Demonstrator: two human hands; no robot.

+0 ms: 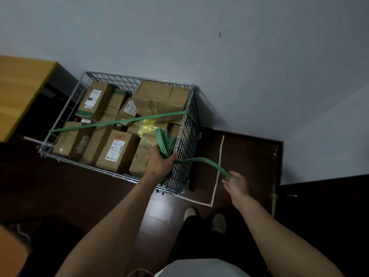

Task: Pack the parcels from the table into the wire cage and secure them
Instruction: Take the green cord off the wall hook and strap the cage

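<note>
Left hand (159, 162): grips bunched strap (165, 142) | right hand (236, 184): pinches strap end, 3 o'clock of cage (185, 136) | parcels (115, 148): caged

Shipping labels (115, 149) on the parcels (117, 150) are too blurred to read.

The wire cage (187, 136) stands on the dark floor against the far wall, filled with brown cardboard parcels (115, 150) lying at mixed angles. A green perforated strap (119, 121) stretches taut across them from left rim to right rim.
</note>
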